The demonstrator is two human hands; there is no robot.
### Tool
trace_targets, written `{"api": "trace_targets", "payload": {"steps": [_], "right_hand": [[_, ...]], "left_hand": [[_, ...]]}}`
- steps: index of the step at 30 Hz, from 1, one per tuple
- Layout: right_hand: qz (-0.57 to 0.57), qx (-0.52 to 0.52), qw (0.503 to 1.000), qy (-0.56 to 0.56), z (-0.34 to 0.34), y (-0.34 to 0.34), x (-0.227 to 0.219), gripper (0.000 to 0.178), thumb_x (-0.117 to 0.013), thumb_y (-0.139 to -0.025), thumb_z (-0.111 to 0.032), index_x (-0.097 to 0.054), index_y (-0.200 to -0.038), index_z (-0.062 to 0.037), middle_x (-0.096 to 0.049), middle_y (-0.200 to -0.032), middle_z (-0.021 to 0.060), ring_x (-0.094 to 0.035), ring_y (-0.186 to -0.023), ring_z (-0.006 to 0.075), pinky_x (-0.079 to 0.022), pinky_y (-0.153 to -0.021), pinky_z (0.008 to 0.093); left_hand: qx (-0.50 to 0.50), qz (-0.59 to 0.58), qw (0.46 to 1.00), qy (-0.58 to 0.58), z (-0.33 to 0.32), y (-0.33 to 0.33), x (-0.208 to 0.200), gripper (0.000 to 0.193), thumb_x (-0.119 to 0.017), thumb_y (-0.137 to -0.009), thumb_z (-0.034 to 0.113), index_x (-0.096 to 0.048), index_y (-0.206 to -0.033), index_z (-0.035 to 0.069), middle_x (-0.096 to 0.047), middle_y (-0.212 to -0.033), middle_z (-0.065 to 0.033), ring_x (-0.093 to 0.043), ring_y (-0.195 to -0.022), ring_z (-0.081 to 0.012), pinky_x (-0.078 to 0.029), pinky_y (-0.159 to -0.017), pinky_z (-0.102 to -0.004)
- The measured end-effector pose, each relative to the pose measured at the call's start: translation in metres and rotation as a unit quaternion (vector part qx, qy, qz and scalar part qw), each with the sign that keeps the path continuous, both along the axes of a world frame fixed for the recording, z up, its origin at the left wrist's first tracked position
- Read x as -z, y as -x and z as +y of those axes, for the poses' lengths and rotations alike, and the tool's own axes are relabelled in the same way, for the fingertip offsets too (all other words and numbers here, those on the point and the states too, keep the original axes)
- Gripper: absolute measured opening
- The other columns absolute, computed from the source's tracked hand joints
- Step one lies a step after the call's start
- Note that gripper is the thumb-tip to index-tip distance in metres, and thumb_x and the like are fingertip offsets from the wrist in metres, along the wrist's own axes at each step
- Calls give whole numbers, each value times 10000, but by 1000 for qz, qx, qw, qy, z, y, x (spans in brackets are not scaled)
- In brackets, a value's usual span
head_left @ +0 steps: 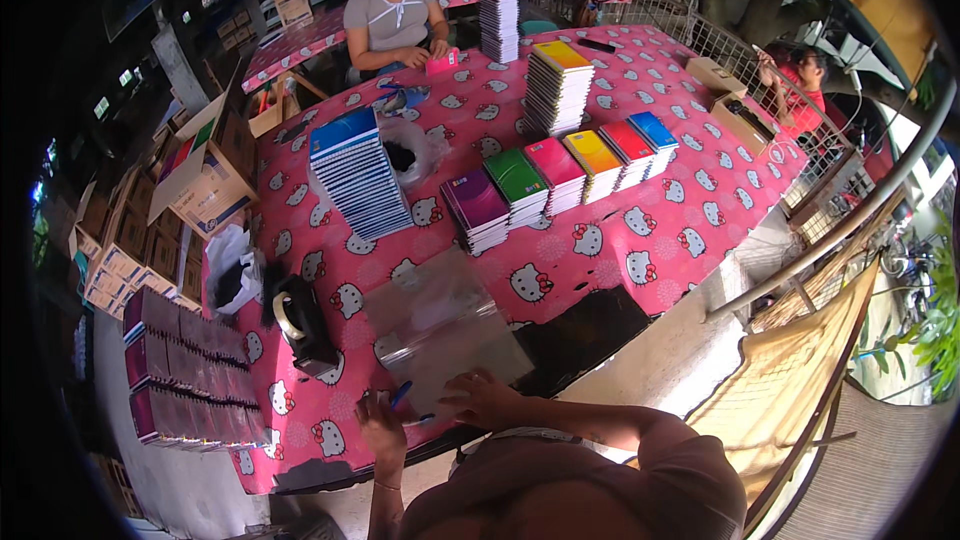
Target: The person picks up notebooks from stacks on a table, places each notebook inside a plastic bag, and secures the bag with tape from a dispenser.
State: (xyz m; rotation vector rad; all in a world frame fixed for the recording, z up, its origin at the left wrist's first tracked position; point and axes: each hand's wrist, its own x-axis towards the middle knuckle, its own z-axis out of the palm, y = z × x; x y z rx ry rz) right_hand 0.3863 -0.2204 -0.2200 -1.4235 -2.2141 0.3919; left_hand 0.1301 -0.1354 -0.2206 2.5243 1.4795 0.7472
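Observation:
At the table's near edge, my left hand (381, 430) is closed around a slim blue object (400, 394), pen-like in shape; its exact kind is hard to make out. Just right of it, my right hand (484, 401) rests with fingers outstretched on clear plastic sheets or bags (455, 340). These lie flat in front of me, partly over a dark patch (590, 332) on the table. Left of the plastic stands a black tape dispenser (307, 332) with a roll of tape.
Beyond the plastic, spiral notebooks in several colours stand in stacks, among them a tall blue stack (350, 165) and a yellow-topped one (560, 90). Wrapped purple notebooks (190, 375) and cardboard boxes (215, 175) are at left. Across the pink tablecloth (640, 225), a person (395, 25) handles a pink item.

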Motion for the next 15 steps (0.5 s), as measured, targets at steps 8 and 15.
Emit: {"api": "trace_targets", "payload": {"steps": [8, 15], "right_hand": [[-11, 359, 928, -104, 33, -270, -68, 490, -688, -884, -274, -573, -1341, -141, -481, -1397, 171, -477, -1286, 383, -417, -1038, 515], [-209, 489, 841, -103, 39, -538, -83, 696, -657, -869, -117, -373, -1504, -118, -333, -1574, 148, -289, -1474, 361, -289, -1170, 549]], "left_hand": [[112, -102, 988, -16, 15, -145, -84, 299, -635, -900, 76, -614, -1192, 16, -593, -1129, -205, -584, -1023, -383, -487, -845, -480], [370, -129, 918, -54, 21, -448, -112, 352, -677, -917, 201, -607, -1222, 38, -592, -1170, -161, -582, -1065, -346, -481, -909, -449]]}}
